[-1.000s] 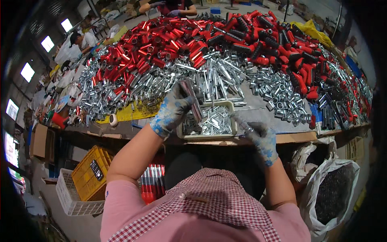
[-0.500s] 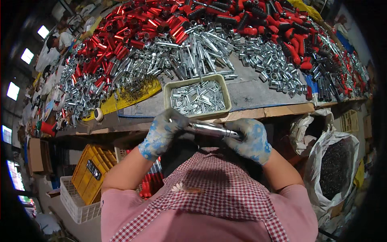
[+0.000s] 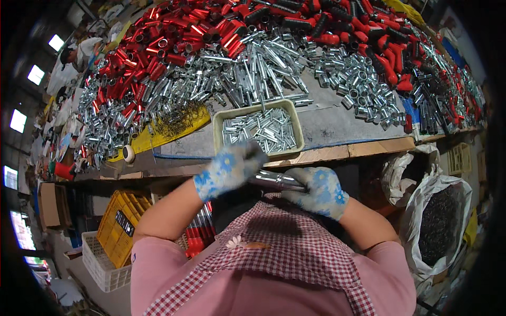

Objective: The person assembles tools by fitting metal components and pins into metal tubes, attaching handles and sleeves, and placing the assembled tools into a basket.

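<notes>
Both my hands wear whitish work gloves with blue patterns. My right hand (image 3: 319, 192) is closed round one end of a shiny metal tube (image 3: 276, 180), held sideways over my apron in front of the bench edge. My left hand (image 3: 230, 167) is above the tube's left end, at the near rim of a cream plastic tray (image 3: 217, 129). Motion smears its fingertips, so whether they hold anything cannot be made out. Many short silvery pins (image 3: 258, 129) lie loose in the tray.
Beyond the tray are heaps of red tubes (image 3: 174, 50), silvery rods (image 3: 263, 66), metal rings (image 3: 361, 89) and red-black handles (image 3: 387, 66). Below the bench stand a yellow crate (image 3: 120, 221) in a white basket (image 3: 108, 276) and white sacks (image 3: 456, 192) at right.
My left hand has come off the tube's left end and moved slightly up and right, toward the tray. My right hand and the tube have dropped a little, nearer my body.
</notes>
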Tool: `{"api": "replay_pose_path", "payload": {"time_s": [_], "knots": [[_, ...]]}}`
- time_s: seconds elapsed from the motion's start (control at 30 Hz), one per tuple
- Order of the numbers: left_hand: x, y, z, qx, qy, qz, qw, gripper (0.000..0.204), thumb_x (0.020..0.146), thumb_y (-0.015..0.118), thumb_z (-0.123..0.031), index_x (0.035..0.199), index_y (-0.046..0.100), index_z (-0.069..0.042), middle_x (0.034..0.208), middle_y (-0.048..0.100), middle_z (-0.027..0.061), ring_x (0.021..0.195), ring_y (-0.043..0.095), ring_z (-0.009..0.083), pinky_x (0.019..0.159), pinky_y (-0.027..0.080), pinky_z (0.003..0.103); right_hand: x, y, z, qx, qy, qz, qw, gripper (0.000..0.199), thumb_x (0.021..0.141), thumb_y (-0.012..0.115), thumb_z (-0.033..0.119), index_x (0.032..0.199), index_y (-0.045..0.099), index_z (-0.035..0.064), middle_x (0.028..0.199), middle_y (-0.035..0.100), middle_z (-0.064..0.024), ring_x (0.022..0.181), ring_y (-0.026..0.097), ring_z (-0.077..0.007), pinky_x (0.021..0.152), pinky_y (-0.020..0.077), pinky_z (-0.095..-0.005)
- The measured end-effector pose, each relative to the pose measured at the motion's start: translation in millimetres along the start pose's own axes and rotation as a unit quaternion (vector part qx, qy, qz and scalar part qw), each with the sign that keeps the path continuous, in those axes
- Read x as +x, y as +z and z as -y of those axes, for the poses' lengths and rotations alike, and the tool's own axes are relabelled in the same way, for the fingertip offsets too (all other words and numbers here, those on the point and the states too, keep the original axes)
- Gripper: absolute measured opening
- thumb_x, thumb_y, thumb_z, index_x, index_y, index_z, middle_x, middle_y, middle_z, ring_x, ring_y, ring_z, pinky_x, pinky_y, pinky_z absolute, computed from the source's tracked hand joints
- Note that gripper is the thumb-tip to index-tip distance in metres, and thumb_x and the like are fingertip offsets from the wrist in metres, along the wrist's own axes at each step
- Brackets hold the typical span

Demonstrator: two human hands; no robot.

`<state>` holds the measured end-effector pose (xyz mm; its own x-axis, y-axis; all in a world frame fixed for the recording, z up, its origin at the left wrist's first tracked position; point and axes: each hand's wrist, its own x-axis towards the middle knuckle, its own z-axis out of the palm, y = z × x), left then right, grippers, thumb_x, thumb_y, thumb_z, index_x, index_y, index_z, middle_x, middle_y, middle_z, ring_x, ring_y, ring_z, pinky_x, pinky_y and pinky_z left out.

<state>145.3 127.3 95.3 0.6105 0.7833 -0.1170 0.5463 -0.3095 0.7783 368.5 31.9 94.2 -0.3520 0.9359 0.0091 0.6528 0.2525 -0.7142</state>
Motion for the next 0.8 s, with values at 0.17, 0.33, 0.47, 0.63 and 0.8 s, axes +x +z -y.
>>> {"api": "replay_pose_path", "payload": {"time_s": [0.17,0.33,0.47,0.63,0.8], "knots": [[51.8,-12.0,32.1,0.321,-0.096,-0.062,0.940,0.034,0.084,0.065,-0.034,0.099,0.066,-0.003,0.093,0.066,0.0234,0.089,0.064,0.0385,0.081,0.051,0.045,-8.8,-4.9,-17.6,-0.057,0.035,-0.079,0.995,0.035,0.076,0.073,0.035,0.100,0.068,0.0111,0.079,0.068,-0.0141,0.075,0.067,-0.0314,0.068,0.0528,-0.0416],[50.3,-2.2,27.4,0.319,-0.106,-0.098,0.937,0.026,0.081,0.066,-0.028,0.089,0.067,-0.003,0.090,0.067,0.0209,0.090,0.064,0.0372,0.080,0.050,0.046,-14.4,-6.1,-19.1,-0.115,0.014,-0.095,0.989,0.039,0.076,0.071,0.038,0.103,0.066,0.0110,0.074,0.067,-0.0151,0.070,0.066,-0.0322,0.064,0.0522,-0.0425],[52.4,-7.0,30.9,0.332,-0.038,-0.014,0.943,0.024,0.078,0.068,-0.024,0.090,0.067,-0.004,0.093,0.067,0.0208,0.090,0.065,0.0367,0.080,0.050,0.047,-16.5,-5.5,-13.8,-0.150,0.000,-0.081,0.985,0.042,0.076,0.072,0.039,0.105,0.064,0.0106,0.071,0.066,-0.0144,0.068,0.066,-0.0314,0.061,0.0517,-0.0418],[58.4,-9.2,28.6,0.339,-0.059,0.022,0.939,0.024,0.078,0.066,-0.022,0.093,0.067,-0.004,0.093,0.067,0.0214,0.090,0.064,0.0374,0.080,0.050,0.046,-20.2,-4.8,-5.6,-0.178,-0.019,-0.084,0.980,0.043,0.074,0.073,0.039,0.104,0.064,0.0098,0.071,0.065,-0.0126,0.067,0.066,-0.0298,0.060,0.0515,-0.0410],[47.0,-7.5,40.5,0.276,-0.032,-0.127,0.952,0.026,0.083,0.064,-0.018,0.102,0.063,0.000,0.096,0.066,0.0246,0.091,0.063,0.0408,0.081,0.050,0.046,-27.6,-5.8,-2.4,-0.176,-0.027,-0.101,0.979,0.043,0.074,0.073,0.038,0.105,0.064,0.0099,0.072,0.065,-0.0110,0.066,0.066,-0.0289,0.059,0.0516,-0.0400]]}}
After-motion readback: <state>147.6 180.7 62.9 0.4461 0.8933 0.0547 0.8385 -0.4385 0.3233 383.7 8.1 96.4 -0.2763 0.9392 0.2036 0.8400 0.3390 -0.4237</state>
